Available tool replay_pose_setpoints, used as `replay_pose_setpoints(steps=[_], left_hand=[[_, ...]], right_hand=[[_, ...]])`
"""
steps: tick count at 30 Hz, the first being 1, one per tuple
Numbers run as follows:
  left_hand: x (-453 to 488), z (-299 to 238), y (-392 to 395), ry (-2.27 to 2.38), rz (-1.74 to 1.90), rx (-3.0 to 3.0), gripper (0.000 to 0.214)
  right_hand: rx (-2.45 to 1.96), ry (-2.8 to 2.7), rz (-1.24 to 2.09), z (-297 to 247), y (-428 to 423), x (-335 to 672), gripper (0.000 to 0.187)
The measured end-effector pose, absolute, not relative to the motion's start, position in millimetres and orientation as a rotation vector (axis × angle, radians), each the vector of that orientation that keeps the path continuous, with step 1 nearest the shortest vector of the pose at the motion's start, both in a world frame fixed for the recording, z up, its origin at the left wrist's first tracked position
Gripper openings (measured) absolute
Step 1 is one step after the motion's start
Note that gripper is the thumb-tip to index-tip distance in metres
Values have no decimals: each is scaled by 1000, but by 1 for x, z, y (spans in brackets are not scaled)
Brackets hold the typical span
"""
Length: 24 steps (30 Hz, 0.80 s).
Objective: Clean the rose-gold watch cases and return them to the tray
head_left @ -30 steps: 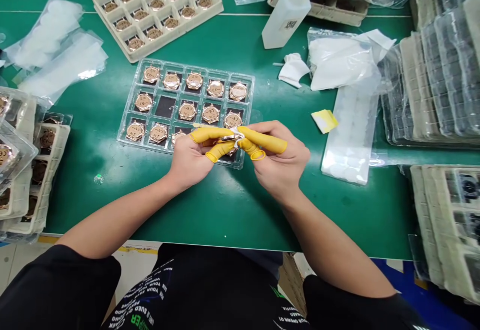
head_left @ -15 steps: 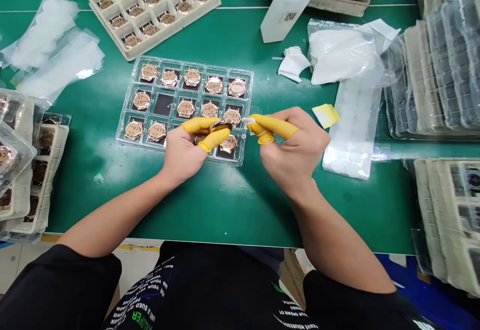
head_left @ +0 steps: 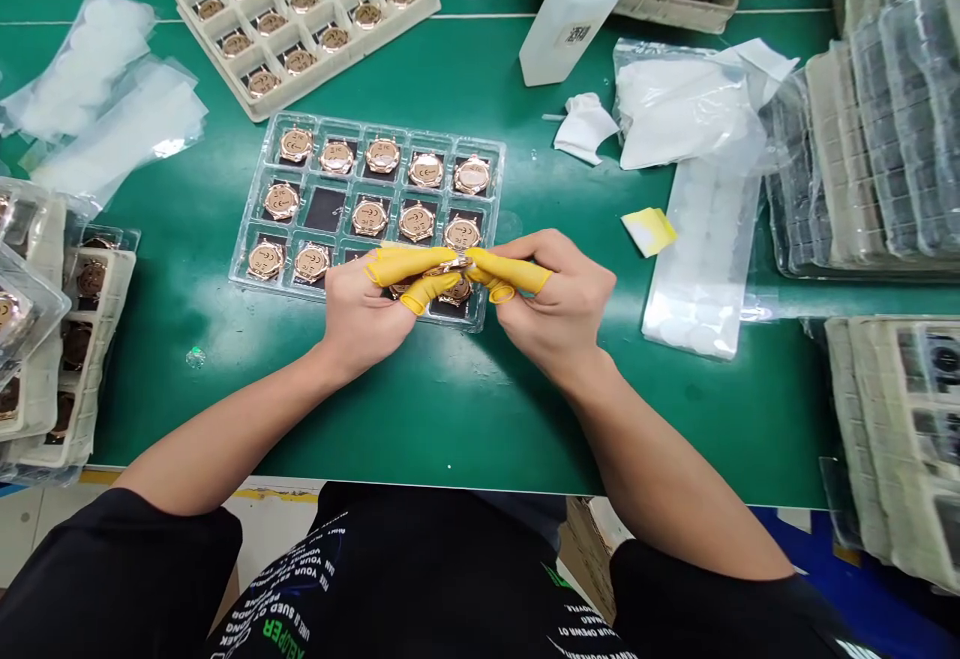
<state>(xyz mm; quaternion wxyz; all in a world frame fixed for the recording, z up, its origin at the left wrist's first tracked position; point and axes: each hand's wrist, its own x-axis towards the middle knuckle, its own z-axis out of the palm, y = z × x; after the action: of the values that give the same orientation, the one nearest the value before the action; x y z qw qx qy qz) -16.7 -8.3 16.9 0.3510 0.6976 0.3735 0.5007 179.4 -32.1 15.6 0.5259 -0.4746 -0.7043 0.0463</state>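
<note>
From where I'm watching, my left hand (head_left: 364, 324) and right hand (head_left: 559, 304) come together over the lower right of the clear plastic tray (head_left: 345, 119), their thumbs and forefingers in yellow finger cots (head_left: 401, 264) pinching a rose-gold watch case (head_left: 450, 264) between them. In that tray, the top row holds five cases and the middle row four, its second cell (head_left: 326, 209) showing bare black. The bottom row shows two cases at the left and one at the right, but my hands hide the rest, so I cannot tell how many cells there are filled.
</note>
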Motion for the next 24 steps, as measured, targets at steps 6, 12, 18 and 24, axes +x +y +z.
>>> replay_pose_setpoints(steps=[6,12,18,24], left_hand=[[-12,9,-2,970,1291,1435,36],[-8,6,-2,871,1260,1486,30],[-12,13,-11,958,1320,1964,15],[-9,11,-4,978,1104,1508,24]], right_hand=[[-1181,-1537,216,18,-30,177,19],[-1183,-1470,350,29,-38,167,14],[-1140,-1671,198,30,-37,175,20],[-1351,-1774,-90,26,-30,188,19]])
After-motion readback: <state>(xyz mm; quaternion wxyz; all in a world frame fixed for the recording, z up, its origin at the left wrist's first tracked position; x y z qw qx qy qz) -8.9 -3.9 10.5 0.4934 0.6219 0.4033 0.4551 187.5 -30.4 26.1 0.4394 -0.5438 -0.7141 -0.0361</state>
